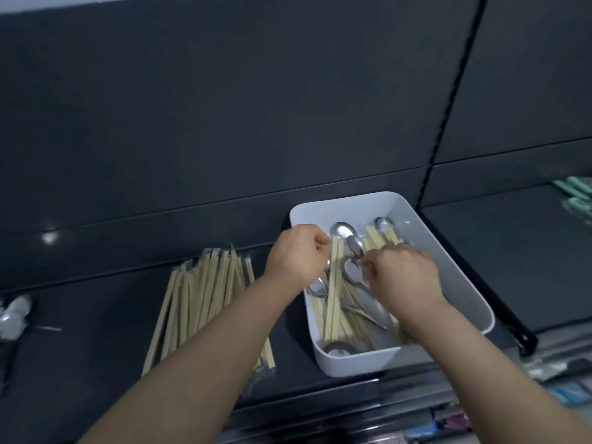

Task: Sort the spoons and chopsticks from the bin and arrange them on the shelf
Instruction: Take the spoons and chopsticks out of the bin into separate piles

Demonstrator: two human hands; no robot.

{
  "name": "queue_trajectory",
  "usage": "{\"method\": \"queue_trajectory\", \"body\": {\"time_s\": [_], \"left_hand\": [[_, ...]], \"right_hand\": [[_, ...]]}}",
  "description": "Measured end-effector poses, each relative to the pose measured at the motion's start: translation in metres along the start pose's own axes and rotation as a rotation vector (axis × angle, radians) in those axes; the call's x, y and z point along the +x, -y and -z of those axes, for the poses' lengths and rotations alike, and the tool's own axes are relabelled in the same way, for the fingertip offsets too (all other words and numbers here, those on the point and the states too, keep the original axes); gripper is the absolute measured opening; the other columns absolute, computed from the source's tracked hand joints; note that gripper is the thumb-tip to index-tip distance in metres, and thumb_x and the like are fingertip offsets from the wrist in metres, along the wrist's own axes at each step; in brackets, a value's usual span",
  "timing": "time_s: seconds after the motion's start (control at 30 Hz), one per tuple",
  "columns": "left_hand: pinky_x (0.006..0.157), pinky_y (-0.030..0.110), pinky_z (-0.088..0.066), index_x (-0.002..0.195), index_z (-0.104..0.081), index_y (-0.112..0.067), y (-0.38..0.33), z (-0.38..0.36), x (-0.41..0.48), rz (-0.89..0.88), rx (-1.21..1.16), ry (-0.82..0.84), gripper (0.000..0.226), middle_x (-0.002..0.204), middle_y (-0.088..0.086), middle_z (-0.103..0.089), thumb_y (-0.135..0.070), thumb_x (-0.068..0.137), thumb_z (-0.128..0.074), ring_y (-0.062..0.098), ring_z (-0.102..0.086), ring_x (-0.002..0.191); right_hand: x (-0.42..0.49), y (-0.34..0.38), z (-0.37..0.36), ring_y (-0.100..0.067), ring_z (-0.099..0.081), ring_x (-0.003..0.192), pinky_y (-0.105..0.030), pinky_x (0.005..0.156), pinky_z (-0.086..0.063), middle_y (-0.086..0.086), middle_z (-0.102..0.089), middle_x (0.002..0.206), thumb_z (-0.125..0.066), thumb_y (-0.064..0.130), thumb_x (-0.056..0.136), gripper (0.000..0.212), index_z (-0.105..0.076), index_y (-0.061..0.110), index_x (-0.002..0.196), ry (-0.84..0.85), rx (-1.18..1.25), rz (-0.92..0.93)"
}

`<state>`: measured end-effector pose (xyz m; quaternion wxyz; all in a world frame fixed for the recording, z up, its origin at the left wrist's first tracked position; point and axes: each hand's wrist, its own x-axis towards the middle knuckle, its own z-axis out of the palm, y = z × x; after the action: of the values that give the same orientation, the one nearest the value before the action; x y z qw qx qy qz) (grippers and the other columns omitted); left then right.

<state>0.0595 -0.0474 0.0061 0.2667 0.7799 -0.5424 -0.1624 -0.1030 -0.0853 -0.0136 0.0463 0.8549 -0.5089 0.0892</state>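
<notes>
A: Step in hand?

B: Sorting, roughly midway by the look of it. Reaching with the left hand (pixel 296 254) into the far left of the white rectangular plastic bin (pixel 352 208), grip pinched on a pair of pale wooden chopsticks (pixel 333 283) at the far ends, with the near ends down among the rest.

A: And the right hand (pixel 405 277)?

B: Knuckles up, curled down into the tangle of silver metal spoons (pixel 342 231) and sticks at the bin's middle. Grasping something or only raking: cannot tell, with the fingertips out of sight.

A: Sorted stock?

B: A loose sheaf of pale chopsticks (pixel 205 293), flat on the dark shelf (pixel 96 331) just left of the bin. Blurred silvery things (pixel 14 314) at the far-left edge, possibly spoons, too smeared to say.

A: Next move?

B: Probably lifting the pinched pair clear without dragging spoons along, then carrying it left and laying it parallel with the sheaf. Plenty left in the bin, both kinds crossed together, so best freed one piece at a time.

A: Arms?

B: Bare forearms, stretched forward from the near edge and converging on the bin.
</notes>
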Motion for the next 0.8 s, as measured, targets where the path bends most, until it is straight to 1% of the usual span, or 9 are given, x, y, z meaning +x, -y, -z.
{"method": "queue_trajectory", "body": {"time_s": [0.1,0.17,0.2,0.3,0.33,0.47,0.53,0.6,0.8], "left_hand": [[0.078,0.036,-0.057,0.079,-0.072,-0.021,-0.023,-0.038,0.009,-0.023,0.133,0.177,0.019,0.085,-0.002,-0.069,-0.015,0.086,-0.055,0.023,-0.066,0.089],[0.072,0.034,-0.054,0.096,-0.073,-0.014,-0.034,-0.065,0.015,-0.005,0.2,0.275,0.018,0.092,0.001,-0.071,-0.019,0.084,-0.061,0.023,-0.066,0.091],[0.067,0.032,-0.051,0.101,-0.07,-0.009,-0.04,-0.076,0.016,0.004,0.237,0.311,0.024,0.094,0.005,-0.071,-0.021,0.083,-0.062,0.024,-0.066,0.089],[0.066,0.031,-0.053,0.088,-0.063,-0.007,-0.058,-0.103,0.017,0.09,0.264,0.385,0.013,0.091,0.011,-0.071,-0.019,0.085,-0.059,0.029,-0.069,0.084],[0.069,0.033,-0.055,0.094,-0.061,-0.006,-0.065,-0.108,0.017,0.134,0.247,0.378,0.013,0.092,0.011,-0.071,-0.015,0.086,-0.057,0.029,-0.069,0.085],[0.072,0.038,-0.057,0.136,-0.036,0.002,-0.066,-0.122,0.02,0.263,0.13,0.283,0.058,0.096,0.014,-0.069,-0.006,0.082,-0.054,0.031,-0.069,0.088],[0.067,0.041,-0.061,0.106,-0.059,0.001,-0.06,-0.114,0.023,0.281,0.015,0.26,0.031,0.081,0.015,-0.068,-0.008,0.077,-0.061,0.029,-0.07,0.075],[0.063,0.046,-0.061,0.073,-0.062,-0.003,-0.05,-0.104,0.026,0.294,-0.055,0.219,0.011,0.072,0.017,-0.068,-0.013,0.074,-0.066,0.029,-0.071,0.066],[0.071,0.04,-0.061,0.067,-0.057,-0.015,-0.04,-0.072,0.026,0.312,-0.116,0.104,0.012,0.058,0.006,-0.063,-0.013,0.078,-0.06,0.022,-0.068,0.048]], "right_hand": [[-0.007,-0.041,0.0,-0.022,-0.061,0.094,-0.028,0.069,-0.039,0.004,-0.067,0.093,-0.053,0.015,0.081,0.027,-0.068,0.029,0.099,0.008,-0.049,-0.089],[-0.011,-0.061,-0.003,-0.022,-0.062,0.089,-0.026,0.06,-0.035,0.004,-0.066,0.09,-0.055,0.011,0.079,0.028,-0.068,0.029,0.097,0.0,-0.001,-0.09],[-0.011,-0.067,-0.003,-0.022,-0.063,0.081,-0.025,0.055,-0.032,0.003,-0.065,0.084,-0.06,0.009,0.076,0.026,-0.069,0.028,0.091,0.003,0.007,-0.077],[-0.012,-0.075,-0.007,-0.024,-0.059,0.057,-0.022,0.043,-0.029,0.001,-0.057,0.061,-0.073,0.004,0.06,0.022,-0.069,0.024,0.069,-0.004,0.037,-0.064],[-0.012,-0.076,-0.011,-0.024,-0.06,0.058,-0.024,0.042,-0.033,0.001,-0.059,0.062,-0.071,0.005,0.062,0.02,-0.07,0.023,0.07,-0.008,0.036,-0.053],[-0.011,-0.077,-0.019,-0.024,-0.063,0.068,-0.027,0.05,-0.038,0.001,-0.062,0.071,-0.063,0.01,0.073,0.015,-0.069,0.023,0.078,0.004,0.056,-0.025],[-0.01,-0.078,-0.017,-0.023,-0.063,0.067,-0.025,0.049,-0.036,0.001,-0.061,0.071,-0.065,0.008,0.071,0.015,-0.067,0.023,0.076,0.022,0.051,-0.021],[-0.01,-0.075,-0.013,-0.021,-0.064,0.069,-0.025,0.05,-0.035,0.002,-0.063,0.075,-0.066,0.004,0.07,0.019,-0.065,0.022,0.078,0.074,-0.019,0.0],[0.017,-0.052,-0.014,-0.026,-0.061,0.111,-0.032,0.08,-0.048,-0.006,-0.062,0.12,-0.052,0.002,0.089,0.034,-0.055,0.012,0.122,0.315,-0.104,-0.02]]}}
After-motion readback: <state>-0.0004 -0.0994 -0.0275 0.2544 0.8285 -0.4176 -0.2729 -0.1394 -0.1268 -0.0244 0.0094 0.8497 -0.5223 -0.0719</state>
